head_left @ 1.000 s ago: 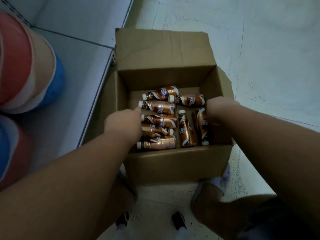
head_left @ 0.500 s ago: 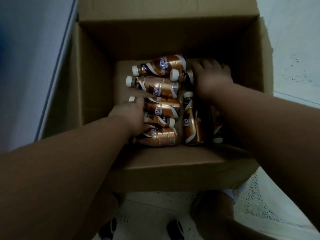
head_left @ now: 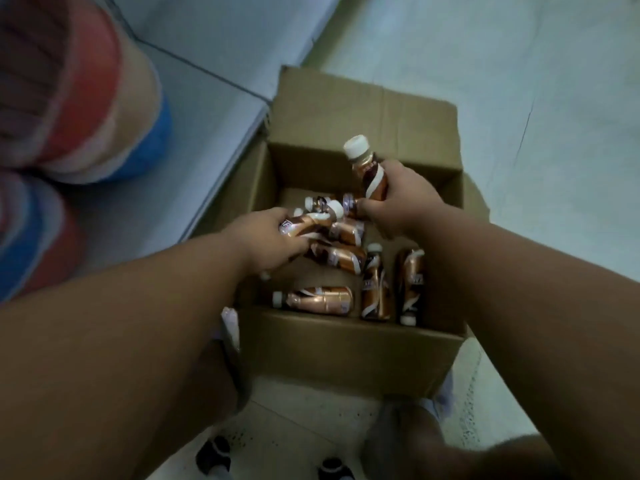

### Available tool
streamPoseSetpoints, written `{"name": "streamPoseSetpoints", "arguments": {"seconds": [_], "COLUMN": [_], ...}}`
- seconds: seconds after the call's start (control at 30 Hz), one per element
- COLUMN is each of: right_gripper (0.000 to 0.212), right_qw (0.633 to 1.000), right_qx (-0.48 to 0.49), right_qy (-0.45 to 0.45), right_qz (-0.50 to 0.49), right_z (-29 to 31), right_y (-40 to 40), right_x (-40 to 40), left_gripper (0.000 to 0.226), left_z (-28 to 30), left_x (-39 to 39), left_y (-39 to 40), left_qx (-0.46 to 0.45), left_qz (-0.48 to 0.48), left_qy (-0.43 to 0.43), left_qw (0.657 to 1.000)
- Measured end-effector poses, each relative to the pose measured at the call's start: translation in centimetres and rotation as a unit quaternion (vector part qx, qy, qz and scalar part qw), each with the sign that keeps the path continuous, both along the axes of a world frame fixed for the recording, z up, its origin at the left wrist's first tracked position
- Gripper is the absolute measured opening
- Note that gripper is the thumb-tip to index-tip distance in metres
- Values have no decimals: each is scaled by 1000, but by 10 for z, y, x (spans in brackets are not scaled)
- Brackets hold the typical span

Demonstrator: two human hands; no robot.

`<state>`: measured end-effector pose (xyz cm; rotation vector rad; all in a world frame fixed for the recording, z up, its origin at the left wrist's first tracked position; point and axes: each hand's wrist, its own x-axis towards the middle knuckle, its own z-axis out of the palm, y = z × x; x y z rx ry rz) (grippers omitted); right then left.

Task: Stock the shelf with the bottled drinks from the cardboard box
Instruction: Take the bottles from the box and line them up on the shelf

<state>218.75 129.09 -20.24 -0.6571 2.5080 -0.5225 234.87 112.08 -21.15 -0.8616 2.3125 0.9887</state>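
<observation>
An open cardboard box (head_left: 346,344) stands on the floor with several copper-brown bottled drinks with white caps lying inside, among them one near the front wall (head_left: 317,300). My right hand (head_left: 398,202) grips one bottle (head_left: 369,171) upright, raised above the box's far side. A second bottle (head_left: 310,221) is tilted in the grip of my left hand (head_left: 268,237), just above the pile. The white shelf (head_left: 166,133) lies to the left of the box.
Large round red, white and blue packages (head_left: 79,95) sit on the shelf at far left. Pale tiled floor (head_left: 519,98) spreads right of the box. My feet show below the box near the bottom edge.
Both hands were reaching into the pile; now each has closed on a bottle and lifted it. The view has pulled back and swung left, showing the shelf again.
</observation>
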Motion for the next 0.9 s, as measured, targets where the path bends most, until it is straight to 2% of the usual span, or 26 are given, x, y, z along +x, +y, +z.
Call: {"name": "streamPoseSetpoints", "arguments": {"seconds": [0.07,0.13,0.27,0.37,0.43,0.47,0.53,0.63,0.7,0.8,0.9], "right_gripper": [37,30,34,36,49,50,40,26,23,26,30], "right_qw": [995,986,953,929,921,915,900,883,877,881,891], "right_qx": [-94,-160,-301,-368,-389,-401,-429,-449,-449,-433,-401], "right_qy": [-25,11,-30,-27,-17,-16,-28,-70,-80,-56,-23], "right_qz": [-37,-40,-35,-6,27,41,71,119,149,183,210], "right_z": [53,109,217,278,315,331,357,375,375,355,322], "right_y": [-15,-33,-76,-106,-128,-138,-161,-199,-224,-266,-310], "right_x": [18,41,104,158,202,222,257,296,311,313,300], "left_gripper": [41,48,41,58,57,58,56,35,32,36,33], "left_z": [49,102,197,252,288,303,328,345,347,337,323], "left_x": [18,40,101,151,194,213,251,289,300,301,292], "left_y": [-10,-19,-38,-53,-65,-71,-84,-106,-124,-159,-197], "left_qx": [40,76,216,297,298,275,201,80,-27,-205,-319], "left_qz": [101,190,324,379,393,392,388,408,413,405,374], "left_qy": [73,148,310,382,442,465,497,524,514,453,405], "left_qw": [991,968,867,789,749,745,750,743,752,767,771]}}
